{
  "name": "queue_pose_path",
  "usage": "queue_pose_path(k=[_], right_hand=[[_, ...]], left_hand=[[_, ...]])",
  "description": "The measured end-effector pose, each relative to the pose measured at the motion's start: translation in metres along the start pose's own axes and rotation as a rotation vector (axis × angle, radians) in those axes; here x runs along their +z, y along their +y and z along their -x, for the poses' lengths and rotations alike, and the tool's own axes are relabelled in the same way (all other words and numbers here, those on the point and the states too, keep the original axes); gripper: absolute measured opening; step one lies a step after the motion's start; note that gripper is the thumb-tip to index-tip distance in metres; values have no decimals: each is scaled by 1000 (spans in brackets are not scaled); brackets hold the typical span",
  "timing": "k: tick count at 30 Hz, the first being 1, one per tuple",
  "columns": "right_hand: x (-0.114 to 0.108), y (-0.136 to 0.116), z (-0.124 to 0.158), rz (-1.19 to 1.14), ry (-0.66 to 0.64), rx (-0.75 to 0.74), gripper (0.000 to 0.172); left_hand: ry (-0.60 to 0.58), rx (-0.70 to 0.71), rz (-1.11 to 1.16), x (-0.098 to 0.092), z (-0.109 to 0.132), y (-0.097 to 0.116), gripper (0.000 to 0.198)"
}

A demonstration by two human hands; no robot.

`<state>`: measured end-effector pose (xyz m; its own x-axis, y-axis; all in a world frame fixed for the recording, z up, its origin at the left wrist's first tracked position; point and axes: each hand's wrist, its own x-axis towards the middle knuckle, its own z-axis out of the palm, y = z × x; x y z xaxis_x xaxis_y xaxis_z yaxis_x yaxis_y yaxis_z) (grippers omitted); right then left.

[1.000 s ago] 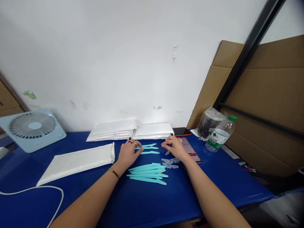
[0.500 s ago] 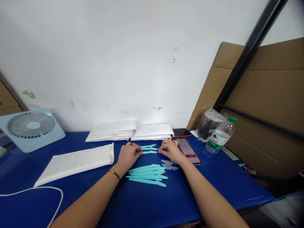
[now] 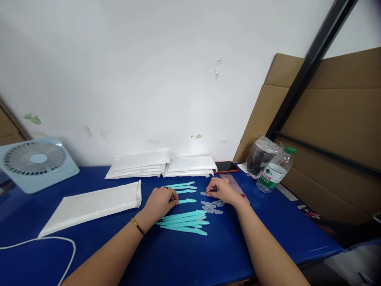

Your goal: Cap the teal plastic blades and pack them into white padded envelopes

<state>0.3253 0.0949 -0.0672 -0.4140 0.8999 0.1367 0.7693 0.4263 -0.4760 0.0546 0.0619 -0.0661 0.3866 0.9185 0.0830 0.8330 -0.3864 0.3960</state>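
My left hand (image 3: pixel 161 203) is closed, thumb and fingers pinching the handle of a turquoise eyebrow razor (image 3: pixel 188 201) whose blade end points right. Just beyond it lie several more razors (image 3: pixel 186 186), partly covered by my fingers. Nearer to me, a loose bunch of the same razors (image 3: pixel 184 222) is spread on the table. My right hand (image 3: pixel 222 191) pinches a small translucent blade cap (image 3: pixel 203 194), its other end hidden by the fingertips. Below that hand is a small heap of similar caps (image 3: pixel 212 207).
On the blue table (image 3: pixel 184 262) are stacked white padded envelopes (image 3: pixel 138 165), a single white envelope (image 3: pixel 92 204), a light blue fan (image 3: pixel 38 163) and a white cable (image 3: pixel 71 248). To the right stand a phone (image 3: pixel 235 183), another phone (image 3: pixel 226 167) and a water bottle (image 3: pixel 274 172).
My left hand has come slightly nearer, now with another razor apart from the far ones. My right hand has left the razor's tip, shifted right and taken hold of a cap.
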Motion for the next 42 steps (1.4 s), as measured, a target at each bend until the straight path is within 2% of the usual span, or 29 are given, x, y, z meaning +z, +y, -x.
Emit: queue_pose_path(k=[8,22,29,38,42], right_hand=[[19,-10,-5,-137,23,-9,18],[18,-13,-5,-156,17,7,23],[15,-11,-4,-67,46,-17,15],[30,-20,-12,-107,76,-35,12],[32,-24,-16,-117,107,-33,8]], left_hand=[[72,25,18,11,-8,-11,9],[114,102,-93,11,-10,-9,17],[113,160,-149,8,-9,-11,20],[131,176,-145,16,-13,-7,20],[145,140,-149,18,-16,-7,22]])
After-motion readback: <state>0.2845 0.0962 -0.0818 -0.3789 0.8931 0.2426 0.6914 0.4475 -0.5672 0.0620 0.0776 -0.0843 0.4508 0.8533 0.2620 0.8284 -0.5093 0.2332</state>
